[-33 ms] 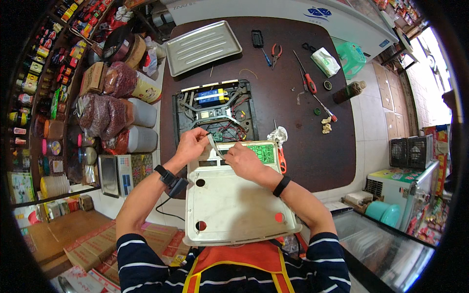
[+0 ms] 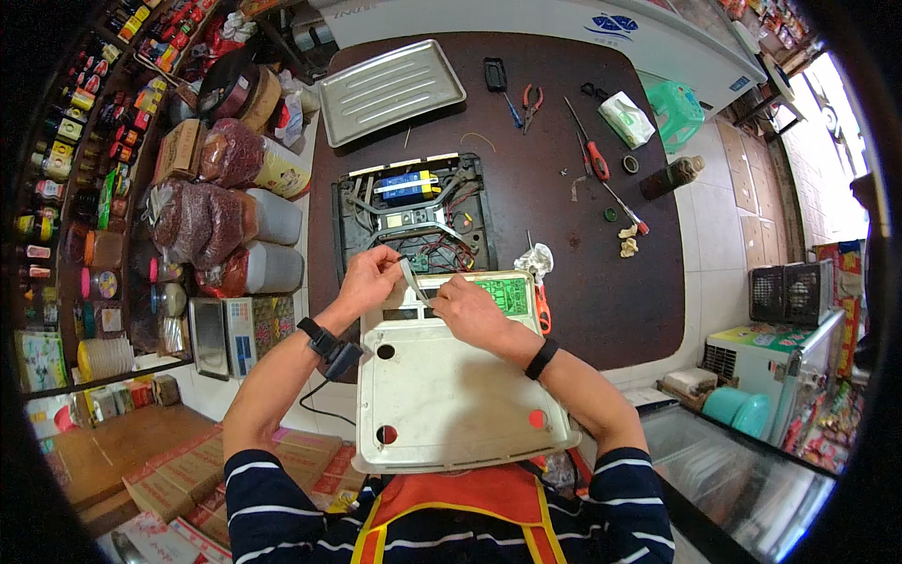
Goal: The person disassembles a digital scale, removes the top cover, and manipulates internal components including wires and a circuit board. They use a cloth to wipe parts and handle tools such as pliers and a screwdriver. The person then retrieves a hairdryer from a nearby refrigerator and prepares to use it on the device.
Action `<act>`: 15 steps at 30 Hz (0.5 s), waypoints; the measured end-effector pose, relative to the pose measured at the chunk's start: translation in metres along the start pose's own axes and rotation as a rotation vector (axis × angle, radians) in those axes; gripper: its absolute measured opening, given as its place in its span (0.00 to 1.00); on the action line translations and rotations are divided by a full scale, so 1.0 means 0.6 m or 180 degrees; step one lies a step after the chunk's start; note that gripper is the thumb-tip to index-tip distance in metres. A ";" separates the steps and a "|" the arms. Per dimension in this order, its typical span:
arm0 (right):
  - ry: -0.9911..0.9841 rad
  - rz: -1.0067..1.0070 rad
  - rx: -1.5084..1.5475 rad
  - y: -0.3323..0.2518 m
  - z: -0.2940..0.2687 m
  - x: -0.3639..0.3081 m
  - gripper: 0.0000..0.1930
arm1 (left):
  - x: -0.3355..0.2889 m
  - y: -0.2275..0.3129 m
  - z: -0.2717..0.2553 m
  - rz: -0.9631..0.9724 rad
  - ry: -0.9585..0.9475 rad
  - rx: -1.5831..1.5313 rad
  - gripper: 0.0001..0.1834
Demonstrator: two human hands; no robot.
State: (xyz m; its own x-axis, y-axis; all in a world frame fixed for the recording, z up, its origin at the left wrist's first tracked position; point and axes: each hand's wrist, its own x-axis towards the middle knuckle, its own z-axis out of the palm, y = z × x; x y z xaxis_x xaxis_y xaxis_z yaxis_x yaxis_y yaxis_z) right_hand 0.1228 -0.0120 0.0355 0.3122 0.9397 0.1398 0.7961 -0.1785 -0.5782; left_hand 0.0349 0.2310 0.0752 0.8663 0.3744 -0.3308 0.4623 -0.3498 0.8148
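Observation:
A cream plastic scale housing point(image 2: 451, 404) leans between me and the table edge, its flat side with round holes toward me. At its far end shows a green circuit board point(image 2: 507, 296). My left hand point(image 2: 371, 282) pinches the upper end of a thin pale grey strip point(image 2: 412, 280), perhaps a ribbon cable. My right hand point(image 2: 468, 308) is closed at the strip's lower end, over the housing; its fingertips are partly hidden. Just beyond lies an opened black scale base point(image 2: 487, 226) with a blue battery point(image 2: 402, 186), a metal bracket and loose wires.
On the dark table point(image 2: 601, 310) are a steel tray point(image 2: 393, 92), pliers point(image 2: 532, 108), a red screwdriver point(image 2: 597, 162), a tissue pack point(image 2: 627, 120) and a brown bottle point(image 2: 672, 177). Crumpled tissue point(image 2: 535, 260) lies beside an orange-handled tool point(image 2: 543, 310). Shelves and sacks line the left.

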 end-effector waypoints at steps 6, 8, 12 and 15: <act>0.0046 -0.0013 0.0260 0.015 -0.003 -0.010 0.06 | 0.008 -0.002 -0.007 0.0195 0.0019 0.0529 0.12; 0.0024 0.0050 0.0366 0.019 -0.004 -0.010 0.06 | 0.013 -0.004 -0.009 0.0675 -0.0045 0.1064 0.12; 0.0070 0.0163 0.0500 0.020 -0.003 -0.008 0.07 | 0.021 -0.007 -0.005 0.1112 -0.0229 0.1672 0.14; 0.0018 0.0207 0.0492 0.020 -0.003 -0.006 0.07 | 0.024 -0.009 -0.002 0.0930 -0.0269 0.1605 0.15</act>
State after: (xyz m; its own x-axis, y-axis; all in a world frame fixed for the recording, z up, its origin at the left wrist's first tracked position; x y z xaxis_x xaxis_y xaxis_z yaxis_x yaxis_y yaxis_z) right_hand 0.1323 -0.0183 0.0295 0.3638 0.9259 0.1022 0.6851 -0.1915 -0.7028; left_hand 0.0447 0.2392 0.0663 0.9738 0.1384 -0.1802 0.2171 -0.8012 0.5576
